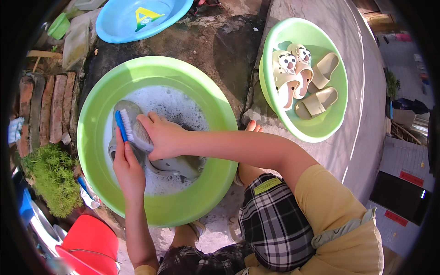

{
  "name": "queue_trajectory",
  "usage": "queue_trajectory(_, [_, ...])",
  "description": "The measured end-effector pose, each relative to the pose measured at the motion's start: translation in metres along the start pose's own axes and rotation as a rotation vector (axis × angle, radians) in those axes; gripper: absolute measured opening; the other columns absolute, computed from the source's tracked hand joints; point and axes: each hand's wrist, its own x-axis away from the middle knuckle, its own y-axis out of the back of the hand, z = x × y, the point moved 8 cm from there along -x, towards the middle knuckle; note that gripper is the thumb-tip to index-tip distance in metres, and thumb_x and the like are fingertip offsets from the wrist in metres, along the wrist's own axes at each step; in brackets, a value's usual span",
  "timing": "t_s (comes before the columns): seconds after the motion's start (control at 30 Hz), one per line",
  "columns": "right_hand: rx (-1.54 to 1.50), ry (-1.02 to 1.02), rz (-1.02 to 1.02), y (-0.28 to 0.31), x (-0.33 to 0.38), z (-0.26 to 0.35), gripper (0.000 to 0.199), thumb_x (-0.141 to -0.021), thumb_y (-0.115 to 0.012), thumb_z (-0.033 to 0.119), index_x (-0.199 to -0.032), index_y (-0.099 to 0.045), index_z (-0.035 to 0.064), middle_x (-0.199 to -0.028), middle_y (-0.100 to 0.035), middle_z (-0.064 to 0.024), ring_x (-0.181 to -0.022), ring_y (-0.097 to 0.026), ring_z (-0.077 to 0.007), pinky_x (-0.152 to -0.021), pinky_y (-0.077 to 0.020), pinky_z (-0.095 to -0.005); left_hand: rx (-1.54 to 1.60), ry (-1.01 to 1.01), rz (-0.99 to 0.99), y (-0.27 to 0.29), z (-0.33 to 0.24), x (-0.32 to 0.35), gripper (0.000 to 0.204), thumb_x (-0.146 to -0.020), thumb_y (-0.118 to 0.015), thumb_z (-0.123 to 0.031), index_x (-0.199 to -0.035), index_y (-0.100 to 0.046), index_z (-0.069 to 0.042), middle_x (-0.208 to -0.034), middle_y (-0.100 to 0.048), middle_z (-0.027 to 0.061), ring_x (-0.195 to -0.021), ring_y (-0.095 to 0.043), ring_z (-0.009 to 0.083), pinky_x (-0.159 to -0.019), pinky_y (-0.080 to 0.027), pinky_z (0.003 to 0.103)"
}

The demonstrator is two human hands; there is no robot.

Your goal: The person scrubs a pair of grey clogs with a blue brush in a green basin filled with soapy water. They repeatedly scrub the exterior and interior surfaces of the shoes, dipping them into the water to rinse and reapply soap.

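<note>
My left hand (128, 169) is closed around the handle of a scrubbing brush (120, 123) with a blue back and white bristles. Its bristles face right, against a wet grey clog (126, 108). The fingers of my right hand (165, 136) are wrapped round the clog's edge. A second grey clog (183, 166) lies partly in the suds below my right wrist. Both hands are over a large light green basin (192, 80) of foamy water (167, 101), and its foam hides part of the clogs.
On the right, another green basin (337, 110) holds cream clogs (286, 75) with cartoon faces and tan slides (316, 103). A blue basin (114, 32) stands at the far side. To the left are bricks (57, 107), a green plant (52, 178) and a red bucket (94, 240).
</note>
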Motion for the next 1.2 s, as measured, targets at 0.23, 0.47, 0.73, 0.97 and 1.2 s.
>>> queue_trajectory(0.23, [-0.035,-0.051,-0.028,0.0,-0.01,-0.022,0.109,-0.058,-0.084,0.026,-0.145,-0.023,-0.0003,-0.131,-0.042,-0.0307,-0.114,-0.054,-0.0476,-0.093,-0.0506,-0.0493,-0.037,-0.13,-0.025,-0.019,0.0,0.026,0.046,-0.102,-0.039,-0.005,-0.148,-0.037,-0.001,-0.108,-0.064,0.02,-0.083,-0.058,0.0206,-0.076,-0.046,0.029])
queue_trajectory(0.47, [-0.078,-0.087,-0.016,-0.003,-0.02,-0.041,0.113,-0.057,-0.084,0.024,-0.147,-0.021,-0.0006,-0.13,-0.043,-0.0305,-0.113,-0.056,-0.0464,-0.094,-0.0502,-0.0483,-0.055,-0.391,-0.112,-0.041,0.009,0.048,0.051,-0.101,-0.041,-0.003,-0.15,-0.032,-0.001,-0.097,-0.062,0.0182,-0.077,-0.056,0.0231,-0.071,-0.046,0.031])
queue_trajectory(0.73, [-0.096,0.015,0.085,-0.006,-0.024,-0.026,0.116,-0.056,-0.085,0.025,-0.148,-0.019,-0.0012,-0.137,-0.039,-0.0317,-0.118,-0.053,-0.0462,-0.098,-0.0482,-0.0453,-0.015,-0.369,-0.173,-0.031,0.029,0.035,0.048,-0.102,-0.04,-0.008,-0.149,-0.033,0.001,-0.078,-0.059,0.0128,-0.063,-0.049,0.0182,-0.06,-0.043,0.03])
queue_trajectory(0.97, [-0.177,0.069,0.091,0.0,-0.015,-0.016,0.108,-0.062,-0.082,0.023,-0.148,-0.022,-0.0021,-0.142,-0.039,-0.0287,-0.129,-0.046,-0.0403,-0.108,-0.0402,-0.0398,0.036,-0.06,-0.018,-0.011,0.012,-0.002,0.052,-0.1,-0.043,-0.005,-0.149,-0.03,0.003,-0.086,-0.062,0.0243,-0.07,-0.06,0.0326,-0.066,-0.048,0.039])
queue_trajectory(1.2, [-0.205,0.034,0.137,-0.008,-0.017,-0.021,0.107,-0.062,-0.082,0.022,-0.148,-0.023,-0.0008,-0.144,-0.038,-0.0282,-0.135,-0.041,-0.0387,-0.111,-0.0363,-0.0403,0.03,-0.086,0.014,-0.015,0.016,0.019,0.052,-0.099,-0.045,-0.007,-0.148,-0.031,0.004,-0.084,-0.062,0.0252,-0.074,-0.061,0.0402,-0.067,-0.047,0.047])
